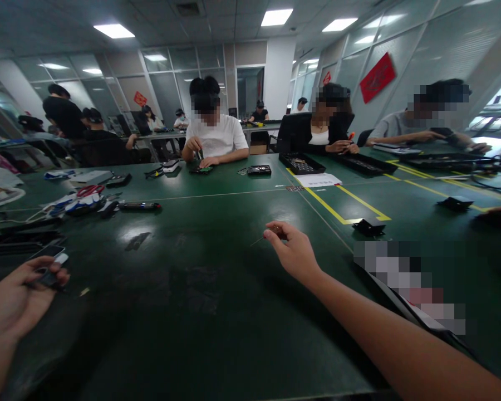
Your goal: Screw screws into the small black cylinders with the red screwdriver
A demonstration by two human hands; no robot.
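Object [47, 277], perhaps plastic, half hidden in left hand [20, 298].

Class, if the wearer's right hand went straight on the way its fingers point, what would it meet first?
Probably the small green board before the person in white: the right hand points forward and leftward across the table. Depth is unclear, so it might miss.

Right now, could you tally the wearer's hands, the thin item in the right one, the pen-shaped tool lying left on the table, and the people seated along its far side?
Hands: 2 (left hand, right hand)
Thin item: 1
Pen-shaped tool: 1
Seated people: 3 (white shirt, black jacket, grey shirt)
Total: 7
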